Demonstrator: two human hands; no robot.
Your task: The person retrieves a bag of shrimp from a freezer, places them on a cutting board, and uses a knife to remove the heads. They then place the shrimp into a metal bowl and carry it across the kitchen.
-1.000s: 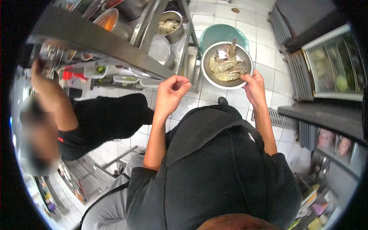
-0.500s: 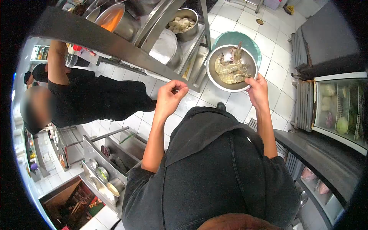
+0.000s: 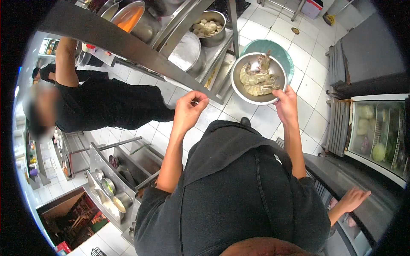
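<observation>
My right hand grips the near right rim of a round metal bowl, its thumb over the edge. Several raw whole shrimp lie inside the bowl. Behind and below the bowl is a green plastic tub on the tiled floor, partly hidden by it. My left hand hangs in the air left of the bowl, apart from it. Its fingers are curled in with the thumb against them, and I see nothing in them.
Left of the bowl, a steel shelf rack holds a pot of pale rounded pieces. A co-worker in black stands at left. Another person's hand reaches over the dark counter at right, near a glass-fronted fridge.
Another person's hand has appeared over the counter at lower right. My view has shifted slightly. My right hand keeps its hold on the bowl, and my left stays curled.
</observation>
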